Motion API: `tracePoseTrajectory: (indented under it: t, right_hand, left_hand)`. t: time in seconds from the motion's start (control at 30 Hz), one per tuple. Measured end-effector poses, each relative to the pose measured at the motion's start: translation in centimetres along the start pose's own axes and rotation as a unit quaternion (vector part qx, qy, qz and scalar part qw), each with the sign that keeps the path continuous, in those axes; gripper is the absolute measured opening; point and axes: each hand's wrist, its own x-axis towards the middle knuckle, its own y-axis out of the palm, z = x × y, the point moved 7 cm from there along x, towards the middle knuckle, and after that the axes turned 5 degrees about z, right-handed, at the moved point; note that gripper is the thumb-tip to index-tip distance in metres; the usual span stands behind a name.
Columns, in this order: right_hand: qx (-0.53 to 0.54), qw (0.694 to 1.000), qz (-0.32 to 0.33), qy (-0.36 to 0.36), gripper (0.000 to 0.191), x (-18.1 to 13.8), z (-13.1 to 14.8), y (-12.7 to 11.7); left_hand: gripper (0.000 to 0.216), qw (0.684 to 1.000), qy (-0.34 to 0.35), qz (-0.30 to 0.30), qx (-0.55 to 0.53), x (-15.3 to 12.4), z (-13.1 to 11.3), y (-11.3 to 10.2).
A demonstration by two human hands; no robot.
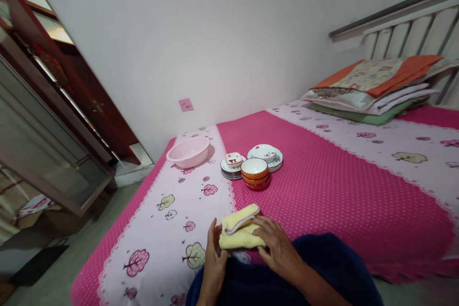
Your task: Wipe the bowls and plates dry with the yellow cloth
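Note:
A folded yellow cloth (pixel 244 238) with a pale purple edge lies in front of my body, one flap doubled over its top. My left hand (pixel 215 251) grips its left end, thumb low and fingers behind. On the right side, my right hand (pixel 275 245) has its fingers bent over the cloth and its thumb at the lower edge. Beyond the cloth stands a stack of orange bowls (pixel 255 179) with white insides. Behind them are flowered white plates (pixel 275 165) and a smaller dark-rimmed plate stack (pixel 231 175) carrying a small square dish (pixel 233 158).
A pink basin (pixel 188 154) rests on the bed toward the far left. The pink and white bedspread (pixel 308 191) spreads under everything. Folded bedding (pixel 376 88) is piled at the right, by a radiator (pixel 412 36). A white wall (pixel 222 48) stands behind.

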Motion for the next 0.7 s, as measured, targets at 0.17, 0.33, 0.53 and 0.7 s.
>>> tracePoseTrajectory:
  t: [0.17, 0.33, 0.53, 0.7]
  right_hand:
    - [-0.036, 0.999, 0.026, 0.003, 0.061, -0.1, -0.3, 0.9]
    - [-0.048, 0.998, 0.05, -0.002, 0.071, 0.0, -0.2, 1.4]
    - [-0.053, 0.998, 0.033, -0.012, 0.059, 0.1, -0.2, 1.4]
    - [-0.06, 0.997, -0.043, 0.008, 0.05, 2.6, -0.6, -0.1]
  left_hand:
    - [0.098, 0.999, -0.017, -0.028, 0.002, -0.5, 0.7, -0.4]
    - [0.081, 0.997, -0.03, -0.07, 0.019, 0.4, 1.3, -0.8]
    - [0.084, 0.98, -0.099, -0.143, 0.095, -0.6, 2.6, -1.5]
    - [0.084, 0.974, -0.139, -0.115, 0.139, -2.3, 3.1, 1.3]
